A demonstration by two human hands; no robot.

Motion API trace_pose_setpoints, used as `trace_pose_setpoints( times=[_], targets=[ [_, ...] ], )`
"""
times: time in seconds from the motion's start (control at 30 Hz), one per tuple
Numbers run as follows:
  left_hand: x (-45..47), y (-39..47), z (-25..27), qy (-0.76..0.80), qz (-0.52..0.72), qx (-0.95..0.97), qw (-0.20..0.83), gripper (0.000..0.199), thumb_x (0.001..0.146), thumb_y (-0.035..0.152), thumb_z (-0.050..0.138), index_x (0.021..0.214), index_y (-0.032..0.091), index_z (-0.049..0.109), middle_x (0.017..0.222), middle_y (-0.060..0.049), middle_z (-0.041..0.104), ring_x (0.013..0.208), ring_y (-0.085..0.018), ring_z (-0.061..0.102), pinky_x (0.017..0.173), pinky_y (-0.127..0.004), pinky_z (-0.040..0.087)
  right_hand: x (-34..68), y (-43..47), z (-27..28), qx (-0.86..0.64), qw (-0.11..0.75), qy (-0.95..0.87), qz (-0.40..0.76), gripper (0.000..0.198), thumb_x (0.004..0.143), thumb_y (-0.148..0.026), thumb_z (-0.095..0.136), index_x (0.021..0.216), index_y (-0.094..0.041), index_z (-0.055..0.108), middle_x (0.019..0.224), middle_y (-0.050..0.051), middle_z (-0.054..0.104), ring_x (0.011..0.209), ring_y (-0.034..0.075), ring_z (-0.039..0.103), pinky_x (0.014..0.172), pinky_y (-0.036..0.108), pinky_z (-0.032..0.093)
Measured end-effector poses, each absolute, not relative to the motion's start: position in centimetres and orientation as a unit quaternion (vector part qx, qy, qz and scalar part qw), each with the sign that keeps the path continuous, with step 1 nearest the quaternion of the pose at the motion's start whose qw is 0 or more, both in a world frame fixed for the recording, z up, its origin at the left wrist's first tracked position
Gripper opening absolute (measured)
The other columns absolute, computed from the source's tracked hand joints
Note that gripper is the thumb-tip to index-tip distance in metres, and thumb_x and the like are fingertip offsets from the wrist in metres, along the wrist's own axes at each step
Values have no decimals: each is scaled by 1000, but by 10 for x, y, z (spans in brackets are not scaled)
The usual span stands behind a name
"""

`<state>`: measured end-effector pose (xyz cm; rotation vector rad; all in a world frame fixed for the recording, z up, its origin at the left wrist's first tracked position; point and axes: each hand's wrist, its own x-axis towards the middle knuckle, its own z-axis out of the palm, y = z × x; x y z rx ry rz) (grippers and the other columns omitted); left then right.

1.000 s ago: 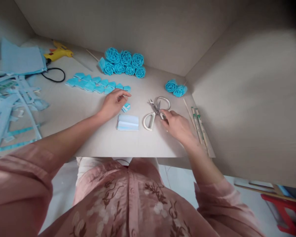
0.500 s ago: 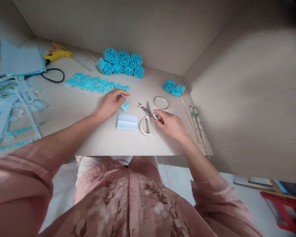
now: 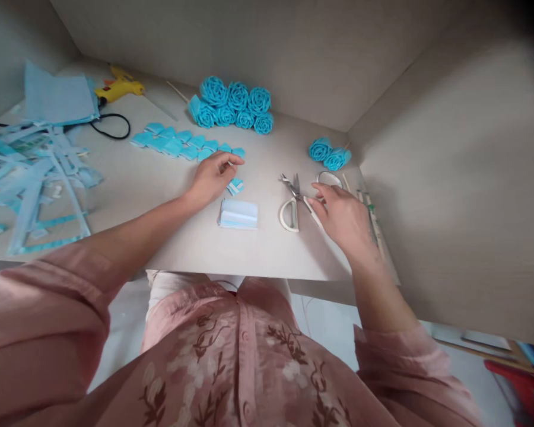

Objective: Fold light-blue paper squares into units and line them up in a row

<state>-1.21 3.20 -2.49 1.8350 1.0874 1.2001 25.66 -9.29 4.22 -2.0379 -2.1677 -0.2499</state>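
Observation:
My left hand [image 3: 216, 176] rests at the near right end of a row of folded blue petal-like pieces [image 3: 173, 147]. Its fingers are loosely curved and apart, with nothing visible in them. Just below the fingertips lies a small blue-and-white folded piece [image 3: 235, 187]. Nearer the table edge is a stack of pale blue rectangles [image 3: 239, 213]. Partly spread scissors [image 3: 297, 194] with white handles lie to the right of the stack. Over their right handle is my right hand [image 3: 340, 213], fingers stretched out and thumb beside the handle.
Blue paper-like roses [image 3: 238, 96] stand along the back, with two more roses [image 3: 329, 154] at right. A yellow glue gun [image 3: 120, 89], pale sheets [image 3: 60, 101] and blue scraps [image 3: 31, 190] cover the left. A ring-shaped roll [image 3: 329, 178] and thin sticks [image 3: 374, 222] lie right.
The scissors have shifted right, away from the pale stack. My right hand has moved right with them, and its fingers have straightened. My left hand stays by the blue pieces.

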Motion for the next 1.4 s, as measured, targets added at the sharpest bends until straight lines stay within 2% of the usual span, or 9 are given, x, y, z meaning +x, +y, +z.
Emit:
trace_pose_setpoints(
  times=[0.23,0.43,0.67,0.73,0.83,0.93,1.07,1.23,1.4],
  targets=[
    [-12,32,-13,405,480,666,403,23,85,13,51,100,16,69,85,-3,69,69,-11,58,67,-24,48,201,-85,40,-551,112,-826,39,23,100,-29,53,113,-24,71,111,5,76,95,22,70,78,32,48],
    [-20,36,-3,432,462,707,317,22,82,16,56,97,17,72,74,0,65,69,-13,58,67,-26,46,176,-61,38,-556,48,-827,75,24,100,-29,53,113,-23,72,115,6,76,99,24,70,77,33,46],
    [-34,53,3,448,508,681,276,26,85,16,52,100,17,72,84,-3,69,78,-16,62,77,-29,48,165,-6,30,-542,88,-833,61,28,97,-24,55,119,-23,71,121,9,74,106,25,68,81,33,46],
    [-42,65,0,465,529,658,266,26,85,16,50,100,18,71,84,-3,69,78,-16,62,77,-29,48,164,9,23,-531,85,-839,84,30,93,-21,58,121,-22,70,119,9,74,103,23,68,82,31,46],
    [-54,83,-9,501,553,611,263,27,86,15,48,100,19,70,82,-3,69,75,-15,61,72,-28,48,164,24,15,-527,98,-832,141,21,87,-18,63,105,-19,73,105,8,75,89,19,67,79,28,46],
    [-56,89,-17,513,564,580,288,28,86,14,47,101,18,69,82,-3,69,73,-14,60,68,-26,47,164,33,12,-521,136,-819,199,11,80,-16,66,89,-18,71,88,3,73,77,16,64,73,27,45],
    [-47,76,-8,464,536,606,360,21,87,20,52,97,17,70,81,-3,69,72,-13,60,63,-23,46,161,42,17,-503,251,-782,268,7,78,-22,66,83,-18,65,78,0,69,71,14,61,72,27,46],
    [-36,53,9,377,454,650,479,28,91,39,56,96,16,70,84,-4,69,62,-10,56,54,-22,43,160,49,23,-498,352,-735,297,11,75,-26,66,82,-20,61,74,-2,65,66,13,57,69,27,46],
    [-30,52,3,394,417,616,540,22,77,29,77,89,17,63,64,1,64,53,-9,53,49,-20,38,162,49,15,-508,374,-698,338,17,76,-27,65,92,-22,60,71,-4,64,60,11,55,61,25,46]
  ],
)
